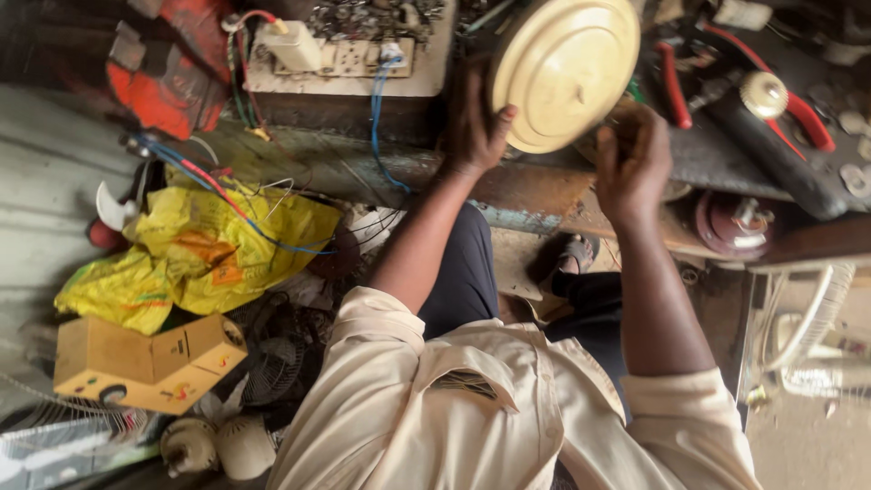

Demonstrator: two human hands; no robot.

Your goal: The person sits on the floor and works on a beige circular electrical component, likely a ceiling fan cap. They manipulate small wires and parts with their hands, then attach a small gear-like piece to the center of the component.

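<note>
The left hand (pixel 474 122) grips the left rim of a round cream-coloured domed metal cover (pixel 564 71), thumb pressed over the front edge and fingers curled behind it, so the cover stands tilted on edge above the far side of the rusty metal workbench (pixel 535 195). The right hand (pixel 632 163) sits just below the cover's lower right edge, fingers bunched together near the rim; from this angle it looks to be pinching something small there, but what it holds cannot be made out. Both forearms reach out from rolled sleeves of a beige work shirt (pixel 472 408).

On the far left part of the bench lies a white electrical socket board (pixel 349 59) with a white plug block (pixel 292 44) on it, and blue wires (pixel 376 127) hang down from it over the bench edge. To the far right lie red-handled pliers (pixel 673 86) and a small cream round knob (pixel 764 93) on a dark casing. Near the right edge of the bench sits a dark red round motor part (pixel 737 225).

On the floor to the left lies a crumpled yellow plastic bag (pixel 195 249), and nearer than it a tan cardboard box (pixel 145 363). A white wire fan guard (pixel 807 318) shows at the right, beside the person's sandalled foot (pixel 572 259).
</note>
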